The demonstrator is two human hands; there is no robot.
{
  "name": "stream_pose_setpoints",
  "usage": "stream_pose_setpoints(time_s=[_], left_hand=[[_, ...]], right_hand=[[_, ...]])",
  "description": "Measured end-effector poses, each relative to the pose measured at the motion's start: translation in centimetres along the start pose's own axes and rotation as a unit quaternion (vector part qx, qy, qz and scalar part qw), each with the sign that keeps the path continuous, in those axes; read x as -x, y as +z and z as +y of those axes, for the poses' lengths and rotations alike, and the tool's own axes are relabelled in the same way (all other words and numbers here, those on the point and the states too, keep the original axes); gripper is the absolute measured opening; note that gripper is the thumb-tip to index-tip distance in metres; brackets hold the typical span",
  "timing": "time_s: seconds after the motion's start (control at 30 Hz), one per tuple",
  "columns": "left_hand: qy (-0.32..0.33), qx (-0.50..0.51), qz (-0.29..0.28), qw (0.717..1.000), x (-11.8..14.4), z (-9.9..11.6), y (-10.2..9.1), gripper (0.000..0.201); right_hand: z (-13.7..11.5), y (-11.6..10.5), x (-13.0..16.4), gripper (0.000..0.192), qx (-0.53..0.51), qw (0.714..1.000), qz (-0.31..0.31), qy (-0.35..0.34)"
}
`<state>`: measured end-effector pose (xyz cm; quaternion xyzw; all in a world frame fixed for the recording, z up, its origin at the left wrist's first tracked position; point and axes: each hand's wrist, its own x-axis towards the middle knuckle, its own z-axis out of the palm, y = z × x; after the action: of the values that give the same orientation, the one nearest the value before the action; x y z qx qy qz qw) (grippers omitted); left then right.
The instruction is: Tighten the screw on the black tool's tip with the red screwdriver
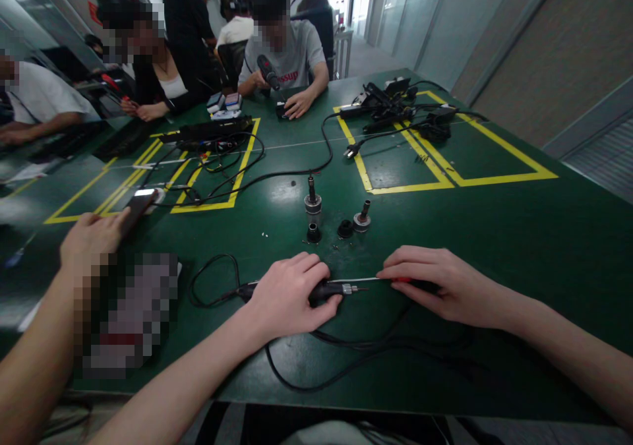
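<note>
Nearest the camera, the person's left hand [289,296] is closed around the black handle of a corded tool [329,291], pressing it flat against the green table [519,234] so that its metal tip points to the right and stays steady. The right hand [435,283] lies just beside that tip, fingers drawn together on a thin screwdriver [376,279] with a red grip; its shaft runs level along the table and appears to meet the tool's tip, which would explain why both hands rest low on the surface. The tool's black cord [212,280] loops away to the left and more cable curls under the wrists toward the table edge.

To the left, another person's hand [91,237] rests near a phone [141,201].

Just beyond the hands stand four small loose parts [312,202], some upright with pins up, set close together within reach. No tray or box holds them; they sit bare on the table.

Farther out, yellow tape lines [410,186] mark off rectangles. One holds a black power strip [208,130] and tangled cables, another a heap of plugs and adapters [395,105]. At the far edge, other people sit working, one holding a dark tool.
</note>
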<state>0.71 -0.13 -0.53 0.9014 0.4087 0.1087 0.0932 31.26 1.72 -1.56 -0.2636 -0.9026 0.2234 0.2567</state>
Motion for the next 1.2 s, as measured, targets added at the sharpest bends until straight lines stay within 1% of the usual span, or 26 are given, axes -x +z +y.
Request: stream_pose_setpoints(time_s=[0.23, 0.33, 0.5, 0.7, 0.87, 1.07, 1.13, 1.2], left_hand=[[0.003, 0.003, 0.001, 1.0, 0.0, -0.1, 0.1, 0.019], [0.007, 0.006, 0.005, 1.0, 0.0, -0.1, 0.1, 0.019], [0.011, 0.005, 0.007, 1.0, 0.0, -0.1, 0.1, 0.019], [0.014, 0.001, 0.008, 1.0, 0.0, 0.0, 0.3, 0.019], [0.026, 0.002, 0.017, 1.0, 0.1, -0.2, 0.4, 0.018], [0.036, 0.01, 0.032, 0.999, 0.1, -0.3, 0.5, 0.018], [0.037, 0.01, 0.033, 0.999, 0.1, -0.3, 0.5, 0.018], [0.037, 0.012, 0.032, 0.999, 0.2, -0.2, 0.5, 0.019]], right_hand=[[0.4, 0.3, 0.2, 0.019, -0.002, 1.0, 0.003, 0.002], [0.3, 0.3, 0.1, 0.018, -0.005, 1.0, -0.012, -0.006], [-0.3, 0.1, -0.1, 0.019, -0.014, 0.999, -0.038, 0.004], [-0.9, -0.1, -0.5, 0.029, -0.054, 0.998, -0.024, 0.009], [0.0, 0.1, -0.1, 0.02, -0.088, 0.996, -0.004, 0.029], [0.9, 0.2, 0.3, 0.014, -0.041, 0.998, 0.015, 0.053], [0.8, 0.1, 0.2, 0.013, -0.036, 0.999, 0.005, 0.038], [0.5, 0.0, 0.1, 0.017, -0.04, 0.999, -0.016, 0.023]])
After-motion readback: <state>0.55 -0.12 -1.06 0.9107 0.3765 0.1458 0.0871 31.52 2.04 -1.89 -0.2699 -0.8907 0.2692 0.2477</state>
